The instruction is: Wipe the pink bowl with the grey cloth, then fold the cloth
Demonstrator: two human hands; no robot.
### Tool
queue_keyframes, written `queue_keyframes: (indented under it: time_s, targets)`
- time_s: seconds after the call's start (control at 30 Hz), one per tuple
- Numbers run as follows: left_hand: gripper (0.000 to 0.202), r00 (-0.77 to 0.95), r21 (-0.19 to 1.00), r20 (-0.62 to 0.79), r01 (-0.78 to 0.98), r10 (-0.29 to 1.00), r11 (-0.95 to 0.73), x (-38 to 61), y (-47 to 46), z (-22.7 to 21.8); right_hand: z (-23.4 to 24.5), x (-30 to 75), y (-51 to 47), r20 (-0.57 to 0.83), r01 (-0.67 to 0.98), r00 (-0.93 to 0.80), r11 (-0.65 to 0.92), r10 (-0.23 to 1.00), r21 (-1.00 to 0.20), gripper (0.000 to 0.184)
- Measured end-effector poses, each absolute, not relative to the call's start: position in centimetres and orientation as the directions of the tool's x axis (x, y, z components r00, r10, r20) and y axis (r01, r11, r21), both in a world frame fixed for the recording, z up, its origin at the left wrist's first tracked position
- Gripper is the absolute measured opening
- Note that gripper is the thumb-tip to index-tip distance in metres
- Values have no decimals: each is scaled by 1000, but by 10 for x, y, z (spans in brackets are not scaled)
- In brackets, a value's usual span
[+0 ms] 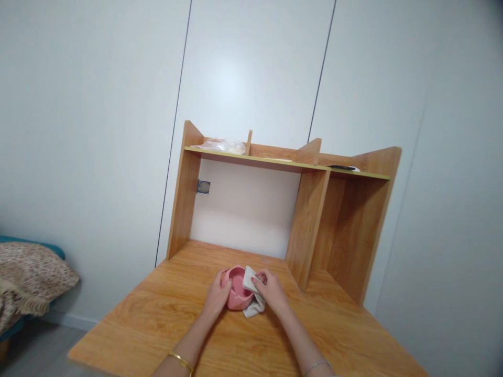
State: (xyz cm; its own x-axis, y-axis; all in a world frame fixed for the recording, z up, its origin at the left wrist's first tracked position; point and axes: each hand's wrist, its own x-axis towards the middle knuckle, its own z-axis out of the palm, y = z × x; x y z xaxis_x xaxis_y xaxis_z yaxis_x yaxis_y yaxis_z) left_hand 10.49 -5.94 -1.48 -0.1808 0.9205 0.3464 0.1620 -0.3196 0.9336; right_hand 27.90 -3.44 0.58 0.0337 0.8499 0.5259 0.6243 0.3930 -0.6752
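A pink bowl-like container (239, 302) with an uneven, angular rim is tilted over the desk, its hollow inside facing me. My left hand (218, 293) grips its left side, with the thumb over the rim. In my right hand (269, 289) is a pale grey cloth (255, 305), pinched between thumb and fingers. The cloth lies against the container's right rim, and its lower end hangs down beside the wall. Whether the container's base touches the desk I cannot tell.
The wooden desk (157, 324) carries a shelf unit (308, 230) at its back. On the upper shelf lie a clear plastic bag (223, 146) and a flat dark item (341, 167). A patterned cushion or blanket (31, 272) is at far left.
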Motion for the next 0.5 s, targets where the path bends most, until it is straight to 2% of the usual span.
queue_keyframes:
  time_s: [0.1, 0.17, 0.23, 0.37, 0.43, 0.5]
  targets:
    - [38, -161, 923, 365, 187, 917, -335, 97, -61, -12, -14, 274, -36, 524, 402, 67, 458, 849, -793, 30]
    - [38, -146, 912, 384, 213, 912, -350, 92, -62, -11, -25, 269, -41, 526, 353, 149, 452, 837, -819, 41]
    - [38, -133, 899, 403, 243, 906, -364, 88, -63, -11, -31, 266, -48, 518, 378, 222, 417, 826, -827, 44]
    - [41, -112, 888, 409, 280, 906, -366, 86, -68, -10, -21, 264, -61, 508, 502, 165, 371, 845, -781, 25]
    - [42, -113, 889, 405, 281, 907, -361, 86, -70, -10, -8, 266, -66, 565, 561, 151, 401, 811, -724, 28]
    - [42, -123, 890, 410, 271, 904, -367, 87, -72, -9, 7, 271, -72, 677, 645, 229, 411, 700, -644, 36]
